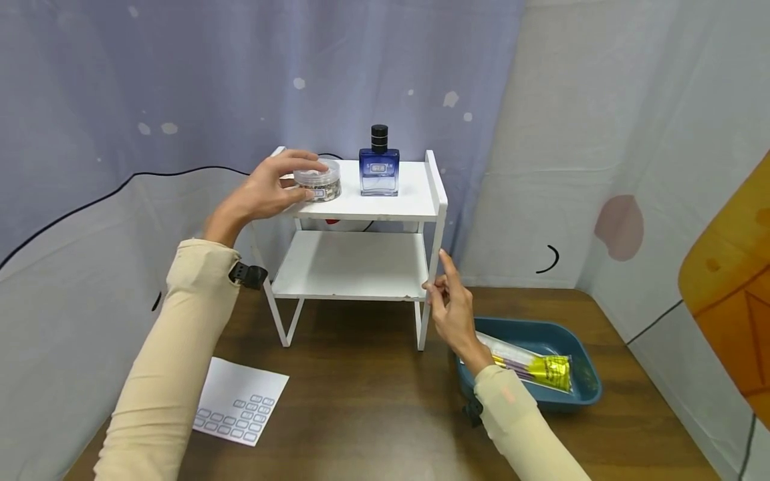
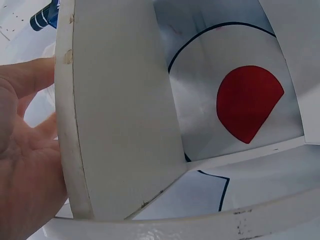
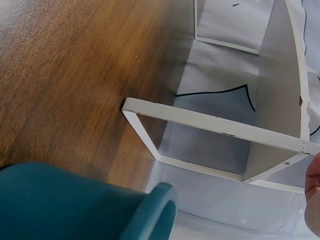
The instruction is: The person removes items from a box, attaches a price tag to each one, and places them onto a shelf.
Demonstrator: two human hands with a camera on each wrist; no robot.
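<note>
My left hand grips a small clear round tub with a transparent lid, fingers over the top and thumb at its front. The tub holds speckled bits, bears a small label and is on the left of a white two-tier shelf's top board. Right of it a blue perfume bottle with a black cap stands upright. My right hand is at the shelf's right front leg, index finger extended; whether it touches the leg I cannot tell. In the left wrist view, the shelf edge hides much of the tub.
A teal basin at the right holds a clear and yellow packet with purple sticks. A white sheet of printed labels lies at the left on the brown wooden table. Fabric curtains hang behind the shelf.
</note>
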